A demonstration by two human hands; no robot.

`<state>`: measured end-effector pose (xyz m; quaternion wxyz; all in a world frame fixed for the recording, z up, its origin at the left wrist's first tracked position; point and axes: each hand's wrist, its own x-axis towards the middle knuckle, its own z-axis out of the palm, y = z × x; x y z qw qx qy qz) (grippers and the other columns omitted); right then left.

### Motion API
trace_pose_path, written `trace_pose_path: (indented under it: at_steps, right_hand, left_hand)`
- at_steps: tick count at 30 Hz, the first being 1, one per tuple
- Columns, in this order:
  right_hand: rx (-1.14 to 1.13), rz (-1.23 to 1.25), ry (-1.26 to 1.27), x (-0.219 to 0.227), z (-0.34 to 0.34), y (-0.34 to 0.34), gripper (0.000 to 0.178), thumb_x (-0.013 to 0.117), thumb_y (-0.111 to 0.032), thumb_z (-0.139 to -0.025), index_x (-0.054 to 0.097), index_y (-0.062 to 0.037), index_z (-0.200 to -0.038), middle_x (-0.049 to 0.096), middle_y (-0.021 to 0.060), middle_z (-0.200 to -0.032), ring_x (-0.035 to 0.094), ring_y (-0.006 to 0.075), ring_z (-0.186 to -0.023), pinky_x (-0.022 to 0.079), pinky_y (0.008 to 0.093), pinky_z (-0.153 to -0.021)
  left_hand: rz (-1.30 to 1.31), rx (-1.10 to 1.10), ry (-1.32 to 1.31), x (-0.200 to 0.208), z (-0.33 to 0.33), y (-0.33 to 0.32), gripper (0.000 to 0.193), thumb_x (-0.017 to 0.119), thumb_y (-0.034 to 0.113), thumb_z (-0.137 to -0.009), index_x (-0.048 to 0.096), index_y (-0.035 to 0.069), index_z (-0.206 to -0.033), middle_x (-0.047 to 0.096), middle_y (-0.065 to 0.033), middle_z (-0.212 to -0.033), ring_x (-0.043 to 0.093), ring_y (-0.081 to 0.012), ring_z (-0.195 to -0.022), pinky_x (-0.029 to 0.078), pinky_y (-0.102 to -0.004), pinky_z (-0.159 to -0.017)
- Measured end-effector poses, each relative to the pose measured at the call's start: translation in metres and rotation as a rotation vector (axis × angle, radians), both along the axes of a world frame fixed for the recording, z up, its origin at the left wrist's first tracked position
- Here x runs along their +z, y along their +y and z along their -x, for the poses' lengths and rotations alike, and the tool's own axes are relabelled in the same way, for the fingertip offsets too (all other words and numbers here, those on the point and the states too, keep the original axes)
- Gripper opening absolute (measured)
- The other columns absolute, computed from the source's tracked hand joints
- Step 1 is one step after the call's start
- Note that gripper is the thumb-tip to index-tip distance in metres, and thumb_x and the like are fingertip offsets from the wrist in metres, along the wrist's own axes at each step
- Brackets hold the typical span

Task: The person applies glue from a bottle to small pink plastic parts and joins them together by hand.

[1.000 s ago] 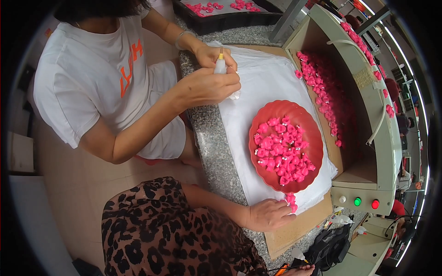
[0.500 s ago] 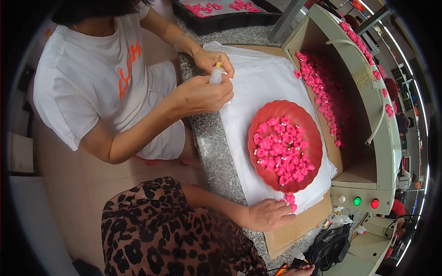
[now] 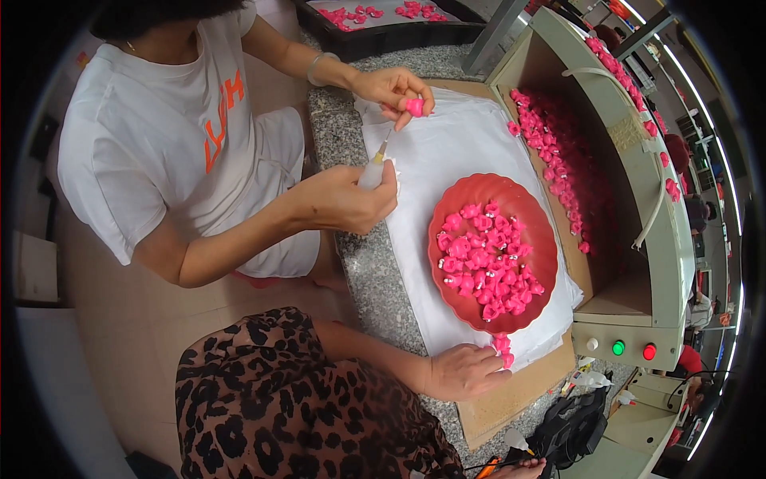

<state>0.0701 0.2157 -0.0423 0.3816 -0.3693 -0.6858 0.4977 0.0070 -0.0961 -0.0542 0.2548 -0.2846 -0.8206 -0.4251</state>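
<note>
Pink pieces (image 3: 501, 343) lie at the left hand's fingertips, on a white sheet (image 3: 419, 239) just below the rim of a red scalloped bowl (image 3: 544, 239); the hand partly covers them, so their full shape is hard to make out. That left hand (image 3: 465, 374) is palm down, its forearm running out from under a leopard-patterned top (image 3: 311, 399), fingers bent and held close together — whether they pinch a piece or merely touch it, I cannot tell. Cut off by the lower edge, the right hand (image 3: 523, 469) shows only in part, near a small white bottle (image 3: 517, 439) and a tangled black bundle (image 3: 566, 435); how far its fingers are open, or what they hold, cannot be told. Across the bench, a co-worker's raised hand pinches one pink piece (image 3: 414, 106), while the other grips a needle-tipped bottle (image 3: 372, 172), its base hidden in the palm. Shadow blurs the pieces deep inside the booth (image 3: 670, 239).
</note>
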Motion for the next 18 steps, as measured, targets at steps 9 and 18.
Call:
trace_pose_path:
  at_steps: [9,18]
  right_hand:
    - [-0.03,0.161,0.036,-0.005,-0.001,0.006,0.027,0.045,-0.024,-0.077,0.029,-0.0192,-0.056,0.026,-0.0062,-0.053,0.025,0.0092,-0.048,0.021,0.0257,-0.052]
    - [-0.032,0.202,0.189,-0.015,-0.002,0.014,0.018,0.043,-0.018,-0.084,0.053,-0.0033,-0.087,0.039,-0.0042,-0.056,0.031,0.0034,-0.044,0.025,0.0178,-0.038]
  left_hand:
    - [0.056,0.003,0.009,0.0,-0.001,-0.004,0.029,0.053,0.013,-0.069,0.053,0.003,-0.096,0.044,-0.0044,-0.075,0.047,-0.017,-0.069,0.04,-0.0269,-0.052]
    - [0.054,0.076,0.079,-0.005,0.011,0.001,0.027,0.053,0.009,-0.064,0.055,0.004,-0.091,0.048,-0.0045,-0.075,0.051,-0.0183,-0.069,0.043,-0.0287,-0.055]
